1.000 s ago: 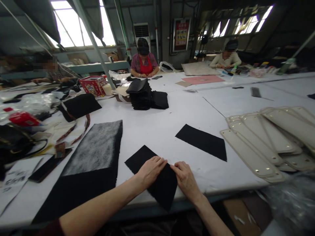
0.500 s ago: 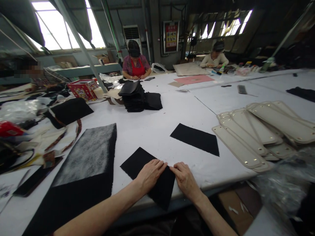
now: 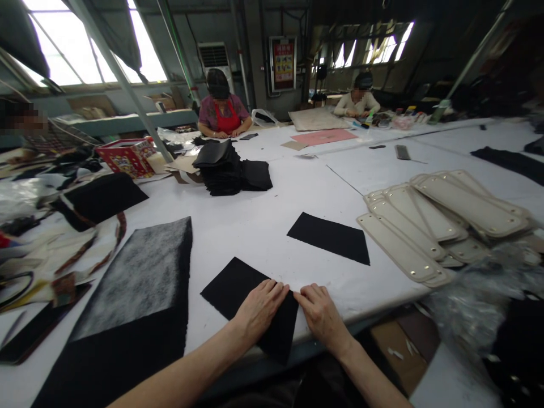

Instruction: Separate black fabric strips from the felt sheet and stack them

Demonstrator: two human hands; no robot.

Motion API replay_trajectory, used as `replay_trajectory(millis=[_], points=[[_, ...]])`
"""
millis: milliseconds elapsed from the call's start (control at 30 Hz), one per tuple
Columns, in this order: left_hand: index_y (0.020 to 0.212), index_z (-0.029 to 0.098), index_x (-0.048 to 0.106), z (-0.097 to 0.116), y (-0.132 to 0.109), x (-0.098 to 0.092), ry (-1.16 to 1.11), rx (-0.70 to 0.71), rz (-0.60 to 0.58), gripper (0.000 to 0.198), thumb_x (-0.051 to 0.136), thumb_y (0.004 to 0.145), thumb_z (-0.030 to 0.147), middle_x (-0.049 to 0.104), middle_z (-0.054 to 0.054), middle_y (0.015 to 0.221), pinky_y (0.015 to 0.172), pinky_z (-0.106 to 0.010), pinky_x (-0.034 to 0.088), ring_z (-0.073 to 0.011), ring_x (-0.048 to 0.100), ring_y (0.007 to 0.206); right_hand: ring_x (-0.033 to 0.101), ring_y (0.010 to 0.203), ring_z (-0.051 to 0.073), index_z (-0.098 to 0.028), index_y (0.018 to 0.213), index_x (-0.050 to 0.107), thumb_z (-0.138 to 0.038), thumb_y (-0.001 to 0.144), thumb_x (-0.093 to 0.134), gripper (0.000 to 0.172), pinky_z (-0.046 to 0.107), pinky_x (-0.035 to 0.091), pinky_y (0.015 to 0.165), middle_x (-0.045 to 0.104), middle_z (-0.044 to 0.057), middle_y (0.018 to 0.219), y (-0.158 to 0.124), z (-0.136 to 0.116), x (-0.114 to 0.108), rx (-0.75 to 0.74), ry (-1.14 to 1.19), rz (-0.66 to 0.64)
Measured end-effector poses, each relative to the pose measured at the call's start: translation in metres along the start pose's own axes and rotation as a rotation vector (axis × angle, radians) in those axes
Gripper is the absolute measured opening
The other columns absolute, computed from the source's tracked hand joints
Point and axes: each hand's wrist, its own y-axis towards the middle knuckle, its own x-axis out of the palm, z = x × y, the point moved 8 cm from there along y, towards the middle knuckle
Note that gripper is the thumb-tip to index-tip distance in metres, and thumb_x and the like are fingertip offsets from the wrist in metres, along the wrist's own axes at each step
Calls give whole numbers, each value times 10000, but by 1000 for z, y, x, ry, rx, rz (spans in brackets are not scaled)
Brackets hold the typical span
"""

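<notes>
A rectangular black fabric piece lies at the front edge of the white table, its near end hanging over the edge. My left hand rests across it, fingers bent together and closed on its far edge. At the right corner of that edge my right hand is closed in a pinch; the fingertips hide the exact hold. A second black fabric piece lies flat beyond my hands. To the left lies a larger black cloth with a grey fuzzy sheet on it.
Several beige panels with metal studs are piled at right, beside clear plastic wrap. A stack of black pieces stands farther back, near a red patterned box. Co-workers sit around the table, one in a red apron.
The view has turned slightly right, so the surroundings sit farther left. Both hands stay at the same edge of the black fabric piece, with only slight movement.
</notes>
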Motion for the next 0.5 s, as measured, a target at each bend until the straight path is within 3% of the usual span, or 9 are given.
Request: replay_trajectory(millis=[267,500], points=[[1443,238,336,4,0,2,6,17,-9,557,457,910,128,504,-95,1305,1067,-402,331,-247,459,1204,459,908,243,-143,1232,550,-117,947,405,321,402,364,794,552,90,961,-6,-2,2,13,-50,-31],[1473,237,285,3,0,11,0,8,5,627,487,888,133,493,-103,1330,1100,-431,290,-273,444,1235,459,954,237,-139,1320,492,-77,945,327,414,398,391,833,536,111,1052,-21,12,-2,102,65,115]])
